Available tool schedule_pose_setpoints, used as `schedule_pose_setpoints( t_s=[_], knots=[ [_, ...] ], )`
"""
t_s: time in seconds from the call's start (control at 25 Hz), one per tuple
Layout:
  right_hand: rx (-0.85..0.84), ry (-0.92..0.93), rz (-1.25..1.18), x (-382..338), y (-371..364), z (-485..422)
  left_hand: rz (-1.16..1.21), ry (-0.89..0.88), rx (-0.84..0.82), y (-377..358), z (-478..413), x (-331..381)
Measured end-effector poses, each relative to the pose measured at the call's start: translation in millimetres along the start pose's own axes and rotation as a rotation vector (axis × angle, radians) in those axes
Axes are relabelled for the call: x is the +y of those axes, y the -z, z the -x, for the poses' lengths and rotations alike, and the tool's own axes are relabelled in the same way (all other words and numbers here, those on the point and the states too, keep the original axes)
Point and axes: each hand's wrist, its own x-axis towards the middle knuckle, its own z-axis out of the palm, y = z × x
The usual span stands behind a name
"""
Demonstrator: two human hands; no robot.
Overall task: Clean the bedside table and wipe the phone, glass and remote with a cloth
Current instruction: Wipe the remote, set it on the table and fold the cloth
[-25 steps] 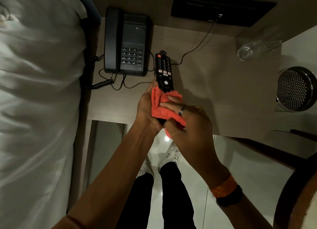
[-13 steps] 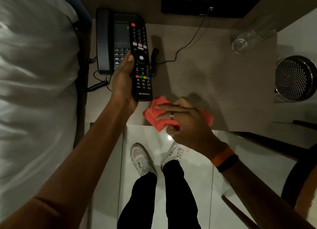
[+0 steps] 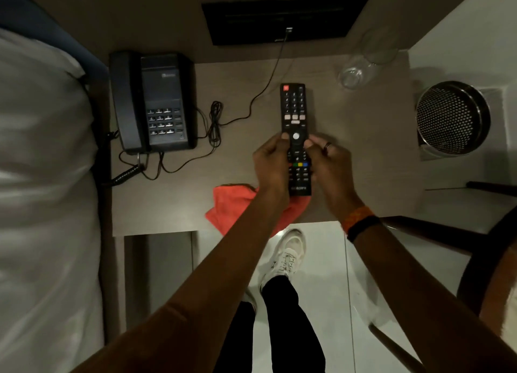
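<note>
The black remote point(image 3: 294, 106) is over the middle of the bedside table point(image 3: 363, 148), buttons up, long axis pointing away from me. My left hand point(image 3: 272, 162) grips its left edge and my right hand point(image 3: 328, 160) grips its right edge. The orange cloth point(image 3: 232, 203) lies crumpled at the table's front edge, partly under my left forearm. The black desk phone point(image 3: 152, 101) sits at the table's left back. A clear glass point(image 3: 361, 64) lies on its side at the back right.
Phone cords point(image 3: 215, 126) trail across the table between phone and remote. A perforated metal bin point(image 3: 453, 118) stands right of the table. The bed point(image 3: 42, 176) runs along the left. A dark panel point(image 3: 285, 17) is on the wall. A chair point(image 3: 475, 260) is at lower right.
My right hand let go of the cloth, which now lies on the table's front edge. The remote moved from over the phone to the table's middle, with both hands now on it.
</note>
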Motion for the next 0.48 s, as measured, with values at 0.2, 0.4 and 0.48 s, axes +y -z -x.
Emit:
schedule_pose_setpoints(
  t_s=[0.2,0.4,0.48],
  knots=[
    [0.077,-0.067,0.023,-9,25,-61,-0.238,-0.029,0.089,-48,-58,-2],
    [0.037,-0.091,0.058,-4,19,-92,-0.384,-0.037,0.192,-43,-89,-6],
    [0.066,-0.085,0.096,-1,17,-96,-0.381,-0.054,0.209,-43,-93,-9]
  ],
)
